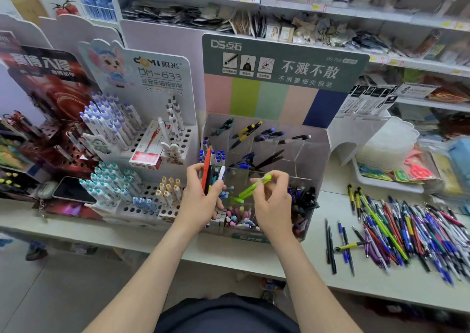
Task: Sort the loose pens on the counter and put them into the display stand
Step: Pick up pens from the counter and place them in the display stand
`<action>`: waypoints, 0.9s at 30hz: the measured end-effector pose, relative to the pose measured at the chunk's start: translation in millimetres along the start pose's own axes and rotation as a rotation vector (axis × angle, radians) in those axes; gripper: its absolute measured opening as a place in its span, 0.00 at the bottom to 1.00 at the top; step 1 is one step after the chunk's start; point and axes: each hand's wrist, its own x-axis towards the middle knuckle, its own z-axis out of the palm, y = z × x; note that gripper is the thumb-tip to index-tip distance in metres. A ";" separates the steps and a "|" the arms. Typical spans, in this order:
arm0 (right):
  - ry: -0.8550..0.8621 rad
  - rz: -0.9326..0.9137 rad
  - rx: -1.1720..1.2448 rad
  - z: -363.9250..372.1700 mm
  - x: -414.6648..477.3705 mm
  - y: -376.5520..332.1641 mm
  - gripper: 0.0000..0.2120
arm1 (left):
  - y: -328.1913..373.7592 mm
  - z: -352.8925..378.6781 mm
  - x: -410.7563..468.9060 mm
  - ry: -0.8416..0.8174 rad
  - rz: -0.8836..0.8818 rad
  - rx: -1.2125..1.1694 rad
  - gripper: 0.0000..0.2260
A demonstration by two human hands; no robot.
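A long white worktop (292, 261) runs across a stationery shop, and on it stands a clear acrylic display stand (318, 154) divided into compartments, with a green header card behind. Several compartments already hold a few pens each, and the front ones are fuller. To the right of the stand, well apart from it, a broad spread of loose mixed-colour pens (407, 233) lies flat on the worktop, most with their long axes slanting toward and away from the person, so much of the sorting appears still to be done. Both hands are raised in front of the stand. The left hand (201, 200) has its fingers (218, 187) curled round an upright bundle of red, black and white pens (212, 177), held just before the stand's left column. The right hand (273, 205) pinches a slim lime-green pen (254, 187) between thumb and fingertips near its upper end. That pen is tilted, its long axis running from upper right at the fingers down to lower left, with the lower end pointing into the middle compartment that lies between the two hands, where another green shape seems to rest already. The coming move probably turns on this: the target compartment sits directly below and slightly left of the right hand's fingers, so the right hand is the nearer one, and the pen would need only to slide down along its own axis.
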 end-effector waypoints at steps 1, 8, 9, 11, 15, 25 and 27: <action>-0.037 0.000 -0.023 0.6 -1.3 1.6 0.08 | -1.5 0.0 -0.1 0.000 -0.005 0.006 0.17; 0.154 -0.260 -0.060 0.5 4.7 -6.6 0.15 | -8.8 -0.4 -0.8 0.025 -0.021 -0.002 0.14; 0.106 -0.263 -0.117 -0.5 8.1 -6.1 0.16 | -8.6 -0.2 -0.7 0.028 -0.017 0.003 0.13; -0.047 -0.175 -0.328 0.0 13.0 -2.1 0.16 | -7.7 0.1 -0.1 0.025 -0.014 0.011 0.11; -0.419 0.139 -0.853 7.5 15.2 -5.6 0.21 | -6.2 -1.9 -0.2 -0.020 -0.019 0.006 0.09; -0.262 -0.062 -0.661 16.0 27.0 -17.2 0.15 | 3.7 -5.6 -2.4 -0.108 -0.033 -0.115 0.12; -0.142 -0.084 -0.522 13.9 23.3 -16.7 0.12 | 5.6 -4.7 -1.8 -0.108 -0.041 -0.145 0.13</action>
